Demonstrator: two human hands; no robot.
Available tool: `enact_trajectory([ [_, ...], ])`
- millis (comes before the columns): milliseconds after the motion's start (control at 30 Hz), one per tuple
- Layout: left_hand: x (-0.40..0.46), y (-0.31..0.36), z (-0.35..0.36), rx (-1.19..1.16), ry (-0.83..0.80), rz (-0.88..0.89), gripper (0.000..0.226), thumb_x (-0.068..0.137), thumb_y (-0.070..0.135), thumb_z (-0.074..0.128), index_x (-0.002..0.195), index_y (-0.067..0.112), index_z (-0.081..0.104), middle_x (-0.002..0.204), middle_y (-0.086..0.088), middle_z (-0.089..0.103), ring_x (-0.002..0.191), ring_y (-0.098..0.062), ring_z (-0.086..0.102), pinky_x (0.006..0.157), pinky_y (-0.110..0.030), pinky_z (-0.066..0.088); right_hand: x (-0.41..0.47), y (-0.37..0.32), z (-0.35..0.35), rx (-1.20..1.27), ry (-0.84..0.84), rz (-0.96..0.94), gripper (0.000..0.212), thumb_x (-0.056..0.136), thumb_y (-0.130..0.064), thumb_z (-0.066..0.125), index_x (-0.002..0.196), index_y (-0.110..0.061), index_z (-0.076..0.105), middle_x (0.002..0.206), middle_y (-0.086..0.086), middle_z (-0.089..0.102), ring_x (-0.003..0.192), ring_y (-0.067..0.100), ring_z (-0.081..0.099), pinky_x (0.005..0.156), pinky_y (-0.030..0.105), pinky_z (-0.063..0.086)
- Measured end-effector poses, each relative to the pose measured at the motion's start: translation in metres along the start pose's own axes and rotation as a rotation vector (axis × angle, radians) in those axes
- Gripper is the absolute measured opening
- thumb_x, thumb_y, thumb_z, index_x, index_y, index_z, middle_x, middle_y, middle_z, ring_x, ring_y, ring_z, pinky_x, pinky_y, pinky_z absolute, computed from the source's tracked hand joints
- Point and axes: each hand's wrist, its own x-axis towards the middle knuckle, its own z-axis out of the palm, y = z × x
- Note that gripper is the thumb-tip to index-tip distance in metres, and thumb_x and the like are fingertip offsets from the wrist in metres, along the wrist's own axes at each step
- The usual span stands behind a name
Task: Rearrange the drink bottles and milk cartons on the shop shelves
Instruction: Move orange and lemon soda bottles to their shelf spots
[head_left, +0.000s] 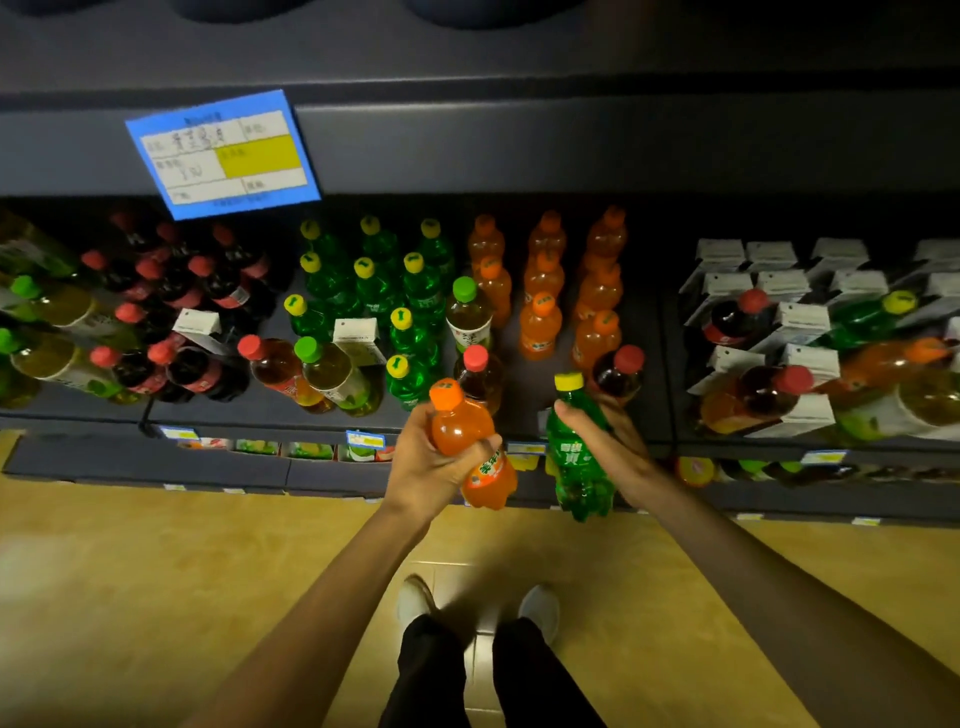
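My left hand (431, 467) grips an orange soda bottle (470, 441) with an orange cap, held in front of the shelf edge. My right hand (618, 447) grips a green soda bottle (576, 457) with a yellow cap, just right of it. Both bottles are off the shelf (332, 410). Behind them stand rows of green bottles (374, 280), orange bottles (545, 291), dark cola bottles (171, 291) and white milk cartons (795, 322). A red-capped tea bottle (480, 376) and another (618, 371) stand at the shelf front near my hands.
A blue price sign (223, 153) hangs from the upper shelf. Mixed bottles lie among the cartons at right (769, 389). A lower shelf (291, 462) holds more goods. Tan floor tiles (156, 571) and my shoes (415, 603) are below.
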Motion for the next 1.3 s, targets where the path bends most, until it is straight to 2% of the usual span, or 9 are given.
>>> enact_trajectory([
  [167,0.005,-0.007,0.014,0.194,-0.016,0.101,0.068,0.060,0.029,0.090,0.118,0.028,0.055,0.114,-0.004,0.063,0.107,-0.020,0.064,0.090,-0.031,0.056,-0.036,0.004,-0.022,0.039,0.037,-0.050,0.025,0.087,-0.056,0.062,0.107,-0.041,0.054,0.129,-0.006,0.049,0.112,0.005,0.048,0.082,0.009,0.033],
  [300,0.023,-0.020,0.038,0.401,0.007,0.182,0.078,0.057,0.034,0.088,0.128,0.023,0.056,0.120,-0.014,0.054,0.112,-0.035,0.057,0.094,-0.047,0.052,-0.049,0.015,-0.034,0.076,0.102,-0.032,0.043,0.070,-0.071,0.058,0.099,-0.040,0.058,0.126,-0.003,0.054,0.110,0.009,0.055,0.092,0.028,0.040],
  [367,0.032,-0.017,0.051,0.514,-0.017,0.212,0.074,0.062,0.030,0.089,0.126,0.011,0.058,0.118,-0.016,0.060,0.109,-0.037,0.060,0.093,-0.046,0.051,-0.054,0.019,-0.038,0.127,0.144,-0.014,0.043,0.069,-0.068,0.060,0.097,-0.036,0.059,0.122,-0.001,0.056,0.105,0.005,0.057,0.091,0.029,0.043],
  [467,0.045,-0.014,0.067,0.613,-0.074,0.234,0.080,0.064,0.034,0.089,0.135,0.016,0.054,0.125,-0.013,0.062,0.115,-0.034,0.059,0.095,-0.047,0.049,-0.063,0.024,-0.043,0.217,0.186,0.016,0.040,0.071,-0.060,0.069,0.098,-0.032,0.059,0.116,-0.001,0.060,0.100,0.004,0.060,0.092,0.030,0.048],
  [600,0.066,-0.015,0.089,0.665,-0.072,0.254,0.069,0.071,0.019,0.085,0.133,0.013,0.055,0.124,-0.013,0.064,0.115,-0.032,0.059,0.088,-0.030,0.043,-0.067,0.028,-0.046,0.275,0.211,0.035,0.041,0.067,-0.062,0.070,0.096,-0.034,0.062,0.120,0.002,0.060,0.103,0.008,0.063,0.096,0.034,0.050],
  [833,0.103,-0.018,0.109,0.761,-0.051,0.218,0.061,0.076,0.021,0.079,0.130,0.009,0.053,0.124,-0.019,0.061,0.113,-0.040,0.057,0.087,-0.038,0.044,-0.057,0.031,-0.044,0.305,0.213,0.031,0.039,0.057,-0.074,0.073,0.088,-0.052,0.065,0.120,0.004,0.060,0.107,0.014,0.064,0.100,0.044,0.050],
  [933,0.114,-0.022,0.112,0.763,-0.055,0.188,0.059,0.078,0.019,0.079,0.130,0.007,0.052,0.125,-0.021,0.060,0.114,-0.041,0.057,0.088,-0.039,0.044,-0.053,0.024,-0.042,0.336,0.198,0.039,0.022,0.066,-0.063,0.074,0.083,-0.053,0.065,0.119,0.005,0.060,0.104,0.013,0.064,0.096,0.038,0.051],
  [1100,0.121,-0.030,0.117,0.724,-0.056,0.133,0.064,0.080,0.019,0.077,0.136,0.009,0.047,0.132,-0.019,0.056,0.122,-0.040,0.052,0.096,-0.040,0.042,-0.050,0.016,-0.043,0.423,0.151,0.068,0.046,0.067,-0.061,0.078,0.099,-0.032,0.064,0.111,0.003,0.065,0.101,0.014,0.065,0.089,0.035,0.052],
  [1300,0.107,-0.039,0.119,0.580,-0.054,0.151,0.088,0.079,0.009,0.078,0.151,0.009,0.027,0.148,-0.019,0.042,0.133,-0.042,0.042,0.106,-0.043,0.036,-0.052,0.022,-0.049,0.502,0.106,0.098,0.060,0.053,-0.075,0.076,0.103,-0.042,0.066,0.119,-0.002,0.064,0.109,0.016,0.064,0.100,0.044,0.049],
])
